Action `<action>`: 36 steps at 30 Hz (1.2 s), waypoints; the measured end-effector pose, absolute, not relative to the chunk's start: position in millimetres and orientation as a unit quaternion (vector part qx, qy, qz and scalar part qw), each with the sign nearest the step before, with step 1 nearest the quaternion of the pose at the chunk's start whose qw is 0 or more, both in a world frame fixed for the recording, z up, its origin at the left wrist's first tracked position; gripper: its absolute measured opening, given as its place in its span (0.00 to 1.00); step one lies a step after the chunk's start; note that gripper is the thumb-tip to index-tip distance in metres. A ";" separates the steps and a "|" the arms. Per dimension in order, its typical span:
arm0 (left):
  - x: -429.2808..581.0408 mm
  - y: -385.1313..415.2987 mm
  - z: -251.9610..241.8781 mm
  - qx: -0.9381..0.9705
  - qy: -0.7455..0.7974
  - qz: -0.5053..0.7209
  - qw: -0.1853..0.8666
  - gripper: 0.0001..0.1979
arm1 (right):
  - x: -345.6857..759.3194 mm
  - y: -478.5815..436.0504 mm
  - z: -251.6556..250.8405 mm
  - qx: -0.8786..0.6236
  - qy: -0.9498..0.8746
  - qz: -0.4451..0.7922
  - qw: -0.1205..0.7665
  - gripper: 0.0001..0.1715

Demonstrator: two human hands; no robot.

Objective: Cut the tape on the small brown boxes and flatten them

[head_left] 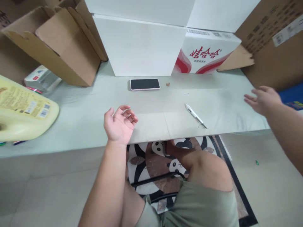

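Observation:
My left hand (120, 123) is palm up over the front of the table, its fingers loosely curled and apart with nothing in them. Out to the right, my right hand (264, 99) hovers over the table's right end, fingers apart and holding nothing. Between the two hands, nearer the front edge, lies a white pen (195, 116), slanted with its tip toward me. A phone (145, 84) with a dark screen and pale frame rests flat behind my left hand. Just right of the phone is a small brown scrap (168, 84).
White boxes (144, 47) and a white carton with red print (203, 52) line the back. Open cardboard boxes (68, 44) stand at the left, near a yellow bottle (26, 110). Brown cardboard (279, 60) and a blue item (293, 96) border the right. Below is a panda-patterned mat (156, 164).

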State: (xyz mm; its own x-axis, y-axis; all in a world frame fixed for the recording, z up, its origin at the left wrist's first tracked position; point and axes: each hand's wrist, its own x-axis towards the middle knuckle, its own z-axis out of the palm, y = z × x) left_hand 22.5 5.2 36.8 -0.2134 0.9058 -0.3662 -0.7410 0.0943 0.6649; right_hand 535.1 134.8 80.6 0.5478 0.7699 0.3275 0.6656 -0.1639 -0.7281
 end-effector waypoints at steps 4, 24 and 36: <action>25.2 4.8 38.6 0.094 0.395 0.670 0.622 0.20 | 484.3 110.0 49.5 -0.779 -0.398 0.190 0.445 0.19; -138.8 -96.5 45.5 -0.171 0.329 0.914 0.166 0.16 | -39.1 -9.0 38.4 -0.099 -0.958 0.232 0.137 0.21; -182.5 -133.1 51.2 -0.185 0.341 0.914 0.123 0.11 | -171.4 -61.9 21.0 -0.179 -0.973 0.120 -0.086 0.29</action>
